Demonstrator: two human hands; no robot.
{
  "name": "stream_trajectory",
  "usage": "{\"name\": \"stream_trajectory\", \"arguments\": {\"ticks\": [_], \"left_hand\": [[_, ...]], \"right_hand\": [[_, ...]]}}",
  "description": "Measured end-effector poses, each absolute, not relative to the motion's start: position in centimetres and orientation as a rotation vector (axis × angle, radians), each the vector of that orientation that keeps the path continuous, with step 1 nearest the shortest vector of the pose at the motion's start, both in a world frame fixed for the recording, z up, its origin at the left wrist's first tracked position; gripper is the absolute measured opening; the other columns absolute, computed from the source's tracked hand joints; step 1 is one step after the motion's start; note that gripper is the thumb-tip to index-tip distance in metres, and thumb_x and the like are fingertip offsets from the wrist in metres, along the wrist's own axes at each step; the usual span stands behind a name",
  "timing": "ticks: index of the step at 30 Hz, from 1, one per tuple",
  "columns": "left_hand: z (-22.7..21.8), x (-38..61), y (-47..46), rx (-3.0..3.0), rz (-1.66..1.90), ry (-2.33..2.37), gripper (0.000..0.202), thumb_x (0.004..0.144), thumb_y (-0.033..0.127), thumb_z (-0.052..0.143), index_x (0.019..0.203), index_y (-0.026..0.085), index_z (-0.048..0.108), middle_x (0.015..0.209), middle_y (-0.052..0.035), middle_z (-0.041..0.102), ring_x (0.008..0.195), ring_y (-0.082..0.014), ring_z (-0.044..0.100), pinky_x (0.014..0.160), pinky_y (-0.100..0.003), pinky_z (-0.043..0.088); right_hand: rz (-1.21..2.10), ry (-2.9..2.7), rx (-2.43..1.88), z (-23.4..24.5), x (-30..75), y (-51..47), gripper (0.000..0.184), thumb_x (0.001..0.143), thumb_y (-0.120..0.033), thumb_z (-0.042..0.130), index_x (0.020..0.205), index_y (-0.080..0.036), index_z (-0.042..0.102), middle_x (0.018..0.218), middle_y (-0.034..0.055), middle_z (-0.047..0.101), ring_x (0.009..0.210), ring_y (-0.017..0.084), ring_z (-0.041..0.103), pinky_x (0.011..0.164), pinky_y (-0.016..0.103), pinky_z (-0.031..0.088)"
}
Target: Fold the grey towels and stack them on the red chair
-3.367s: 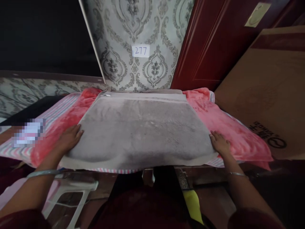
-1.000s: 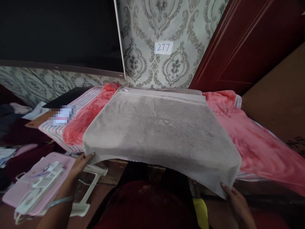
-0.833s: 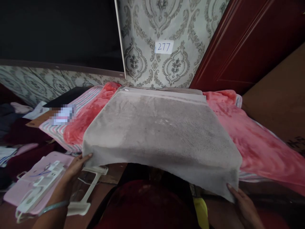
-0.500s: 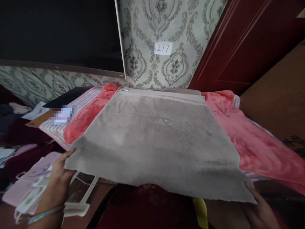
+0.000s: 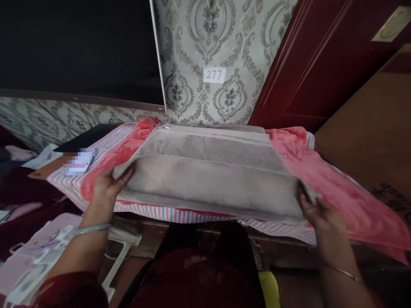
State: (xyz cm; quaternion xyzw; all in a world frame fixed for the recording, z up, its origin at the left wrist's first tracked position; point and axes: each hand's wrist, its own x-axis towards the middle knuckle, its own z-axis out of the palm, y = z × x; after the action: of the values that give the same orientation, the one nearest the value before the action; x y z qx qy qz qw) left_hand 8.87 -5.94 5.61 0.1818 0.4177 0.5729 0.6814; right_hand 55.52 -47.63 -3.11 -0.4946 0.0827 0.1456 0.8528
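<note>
A grey towel (image 5: 208,171) lies on a pink blanket (image 5: 337,188) that covers the table. The towel's near part is turned up and over onto itself, so a fold runs across its width. My left hand (image 5: 107,188) pinches the towel's left corner, and my right hand (image 5: 317,211) grips its right corner. Both hands hold their corners just above the blanket, near the table's front edge.
A striped cloth (image 5: 180,214) shows under the blanket at the front edge. A white plastic hanger (image 5: 64,248) lies on a pink item at lower left. Patterned wallpaper with a "277" label (image 5: 214,75), a dark red door (image 5: 321,60) and a cardboard box (image 5: 375,141) stand behind.
My hands took the towel's near corners, pulled the hanging edge out towards me, then carried it up and forward over the towel, making a fold.
</note>
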Motion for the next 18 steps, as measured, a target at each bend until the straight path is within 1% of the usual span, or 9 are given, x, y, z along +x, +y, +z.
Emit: {"name": "stream_trajectory", "arguments": {"ticks": [2,5,7,9,12,14,16,17,18], "left_hand": [[4.6,9.6,-5.4,0.432,1.2,1.003,0.021,0.088,0.006,0.04,0.094,0.015,0.058,0.089,-0.0105,0.07,0.086,-0.0214,0.072,0.064,-0.034,0.065],[3.2,9.5,-4.9,0.486,1.13,1.059,0.013,0.083,0.007,0.046,0.085,0.016,0.056,0.1,-0.0185,0.069,0.099,-0.0262,0.071,0.077,-0.038,0.064],[2.5,9.1,-4.9,0.58,1.171,1.054,0.008,0.082,0.011,0.052,0.084,0.017,0.056,0.101,-0.0171,0.069,0.1,-0.0253,0.071,0.086,-0.039,0.062],[1.9,9.3,-5.8,0.782,1.256,1.068,0.005,0.083,0.019,0.059,0.088,0.017,0.06,0.103,-0.0133,0.07,0.101,-0.0245,0.071,0.092,-0.04,0.059],[0.9,11.5,-8.7,1.485,1.175,0.988,0.027,0.084,0.036,0.063,0.106,0.02,0.068,0.119,-0.0104,0.071,0.118,-0.0272,0.065,0.108,-0.046,0.049],[0.1,14.4,-11.5,2.054,0.827,0.772,0.042,0.091,0.045,0.055,0.123,0.02,0.066,0.136,-0.0113,0.065,0.133,-0.0274,0.056,0.118,-0.048,0.038],[-0.7,18.0,-14.2,2.431,0.475,0.471,0.053,0.097,0.048,0.044,0.14,0.019,0.057,0.156,-0.0125,0.048,0.145,-0.0261,0.043,0.122,-0.047,0.031],[-1.0,19.7,-15.3,2.566,0.308,0.356,0.057,0.099,0.048,0.042,0.147,0.019,0.05,0.161,-0.0124,0.039,0.15,-0.0259,0.035,0.124,-0.048,0.026],[-1.3,21.2,-16.1,2.664,0.198,0.298,0.06,0.1,0.048,0.042,0.152,0.019,0.045,0.163,-0.0127,0.035,0.152,-0.0262,0.03,0.126,-0.051,0.021]], "right_hand": [[0.387,0.191,-1.143,-3.8,56.7,-46.5,0.025,0.084,-0.006,0.041,0.092,-0.017,0.062,0.135,0.0181,0.06,0.122,0.018,0.063,0.1,0.033,0.055],[0.418,0.074,-1.272,-5.1,57.2,-46.9,0.012,0.081,-0.015,0.053,0.091,-0.019,0.058,0.133,0.0179,0.06,0.118,0.022,0.065,0.105,0.041,0.053],[0.33,0.018,-1.32,-5.6,56.7,-47.3,0.018,0.079,-0.023,0.058,0.097,-0.02,0.058,0.129,0.0177,0.062,0.113,0.024,0.067,0.103,0.048,0.053],[0.126,-0.066,-1.428,-5.4,55.1,-46.6,0.034,0.079,-0.033,0.061,0.111,-0.02,0.059,0.125,0.0154,0.065,0.111,0.026,0.067,0.102,0.053,0.052],[-0.176,-0.453,-1.732,-4.3,50.6,-42.6,0.049,0.087,-0.043,0.054,0.13,-0.021,0.059,0.128,0.014,0.066,0.119,0.029,0.063,0.107,0.057,0.045],[-0.191,-0.893,-1.896,-3.6,46.7,-38.7,0.051,0.095,-0.045,0.044,0.137,-0.02,0.059,0.136,0.0157,0.064,0.129,0.031,0.056,0.113,0.057,0.039],[-0.153,-1.334,-1.995,-3.2,42.9,-34.9,0.056,0.099,-0.043,0.036,0.148,-0.02,0.051,0.15,0.0145,0.054,0.143,0.032,0.042,0.118,0.058,0.029],[-0.108,-1.534,-2.055,-3.2,41.3,-33.4,0.056,0.101,-0.041,0.033,0.153,-0.023,0.046,0.157,0.0119,0.046,0.148,0.032,0.034,0.119,0.06,0.025],[-0.062,-1.702,-2.102,-3.2,40.0,-32.2,0.057,0.102,-0.04,0.032,0.156,-0.025,0.041,0.161,0.0097,0.04,0.152,0.031,0.028,0.12,0.061,0.022]]}}
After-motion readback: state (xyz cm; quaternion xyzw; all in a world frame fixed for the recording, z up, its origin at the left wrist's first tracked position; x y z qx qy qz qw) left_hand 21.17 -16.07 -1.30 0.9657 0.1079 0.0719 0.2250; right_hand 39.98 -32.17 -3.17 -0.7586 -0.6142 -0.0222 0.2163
